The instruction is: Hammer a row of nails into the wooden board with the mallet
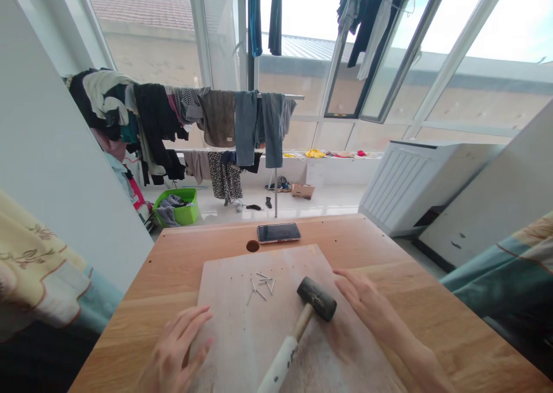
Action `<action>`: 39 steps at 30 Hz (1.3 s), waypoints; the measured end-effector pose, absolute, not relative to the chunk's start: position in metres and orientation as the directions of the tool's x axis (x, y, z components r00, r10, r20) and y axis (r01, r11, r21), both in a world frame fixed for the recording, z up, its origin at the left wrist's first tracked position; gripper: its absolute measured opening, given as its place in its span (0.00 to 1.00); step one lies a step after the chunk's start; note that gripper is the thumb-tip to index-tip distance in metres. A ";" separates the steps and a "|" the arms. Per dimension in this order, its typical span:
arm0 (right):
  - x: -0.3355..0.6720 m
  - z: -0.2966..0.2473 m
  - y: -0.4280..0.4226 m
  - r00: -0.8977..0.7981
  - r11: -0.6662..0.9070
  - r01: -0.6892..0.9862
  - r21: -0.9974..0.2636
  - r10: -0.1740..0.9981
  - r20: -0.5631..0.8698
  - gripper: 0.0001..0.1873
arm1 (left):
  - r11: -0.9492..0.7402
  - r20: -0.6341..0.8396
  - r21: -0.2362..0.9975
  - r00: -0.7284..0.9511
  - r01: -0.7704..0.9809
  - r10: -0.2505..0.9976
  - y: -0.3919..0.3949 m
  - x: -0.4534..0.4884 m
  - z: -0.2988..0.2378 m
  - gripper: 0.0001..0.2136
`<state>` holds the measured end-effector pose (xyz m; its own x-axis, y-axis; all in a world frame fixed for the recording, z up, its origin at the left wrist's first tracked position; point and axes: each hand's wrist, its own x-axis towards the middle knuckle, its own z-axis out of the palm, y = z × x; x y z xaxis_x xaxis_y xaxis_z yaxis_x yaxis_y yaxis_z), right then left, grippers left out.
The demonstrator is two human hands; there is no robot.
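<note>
While the board (233, 347) bore a mallet (317, 299), left hand (178, 347) and right hand (366, 302) flanked its edges. Both (unclenched) held nothing.

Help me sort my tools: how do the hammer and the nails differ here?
The hammer has a thick black head, while the nails are thin and silvery. The hammer is far larger than any of the nails. The hammer lies slanted; the nails are scattered, pointing different ways. Both rest on the board.
</note>
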<state>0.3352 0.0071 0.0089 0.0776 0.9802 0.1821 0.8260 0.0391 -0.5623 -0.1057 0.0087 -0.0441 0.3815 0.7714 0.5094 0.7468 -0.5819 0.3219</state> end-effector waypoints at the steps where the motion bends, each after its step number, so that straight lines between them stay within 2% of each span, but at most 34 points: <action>1: 0.342 -0.001 -0.001 0.120 -0.001 0.832 -0.554 0.977 0.177 0.23 | -0.585 0.530 0.303 0.377 0.752 0.759 0.000 -0.109 -0.046 0.15; 8: 0.336 -0.040 -0.022 0.264 -0.139 0.851 -0.507 0.947 0.184 0.24 | -0.498 0.457 0.387 0.308 0.776 0.834 -0.029 -0.116 -0.060 0.16; 11: 0.316 -0.044 -0.018 0.250 -0.121 0.831 -0.543 0.953 0.171 0.24 | -0.389 0.423 0.419 0.202 0.821 0.883 -0.027 -0.135 -0.063 0.16; 15: 0.270 -0.043 -0.015 0.164 -0.023 0.744 -0.668 0.975 0.149 0.25 | -0.163 0.349 0.434 0.002 0.886 0.937 -0.022 -0.180 -0.051 0.19; 19: 0.225 -0.035 -0.020 -0.017 0.108 0.540 -0.834 0.993 0.117 0.26 | 0.050 0.283 0.419 -0.182 0.907 0.942 -0.024 -0.217 -0.034 0.25; 22: 0.210 -0.027 -0.024 -0.164 0.183 0.438 -0.880 0.979 0.122 0.24 | 0.129 0.266 0.418 -0.257 0.899 0.929 -0.028 -0.227 -0.027 0.25; 24: 0.209 -0.023 -0.026 -0.197 0.203 0.428 -0.880 0.972 0.128 0.23 | 0.151 0.279 0.414 -0.283 0.898 0.918 -0.031 -0.224 -0.022 0.26; 28: 0.222 -0.020 -0.028 -0.200 0.197 0.479 -0.856 0.973 0.112 0.24 | 0.133 0.302 0.394 -0.265 0.909 0.916 -0.032 -0.201 -0.011 0.24; 31: 0.243 -0.024 -0.031 -0.139 0.138 0.554 -0.821 0.988 0.072 0.24 | 0.035 0.337 0.366 -0.167 0.930 0.927 -0.030 -0.175 -0.007 0.20; 36: 0.301 -0.035 -0.046 0.094 0.001 0.654 -0.756 0.992 0.082 0.25 | -0.203 0.401 0.337 0.055 0.919 0.914 -0.029 -0.120 -0.019 0.18; 39: 0.329 -0.037 -0.063 0.259 -0.073 0.673 -0.736 0.955 0.143 0.25 | -0.322 0.363 0.383 0.179 0.866 0.914 -0.028 -0.096 -0.022 0.15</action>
<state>0.3289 -0.0630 -0.0367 0.2590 0.9553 0.1425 0.6729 -0.0726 -0.7362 -0.0961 -0.0278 -0.0216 0.1794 0.9145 0.3627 0.8660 -0.3217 0.3829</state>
